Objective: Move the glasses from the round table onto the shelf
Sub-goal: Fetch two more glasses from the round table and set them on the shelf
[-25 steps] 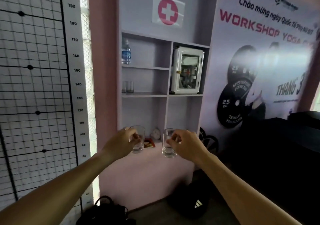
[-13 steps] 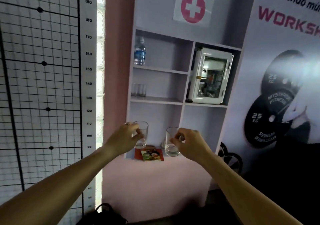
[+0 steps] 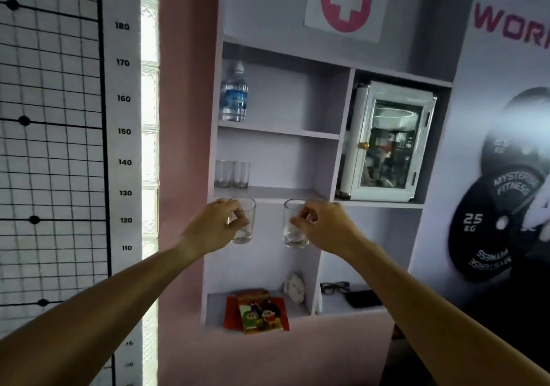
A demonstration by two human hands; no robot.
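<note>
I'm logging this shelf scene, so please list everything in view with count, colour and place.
held glasses: 2, clear, one in each hand, in front of the shelf unit
shelved glasses: 2, clear, middle-left shelf, side by side
water bottle: 1, clear with blue label, top-left shelf
first-aid cabinet: 1, white, glass door, right compartment
cross sign: 1, pink on white, above the shelves
colourful packets: red, bottom-left shelf; count unclear
eyeglasses: 1, black, bottom-right shelf
height chart: 1, white, left wall
left hand: fingers around one glass
right hand: fingers around the other
</note>
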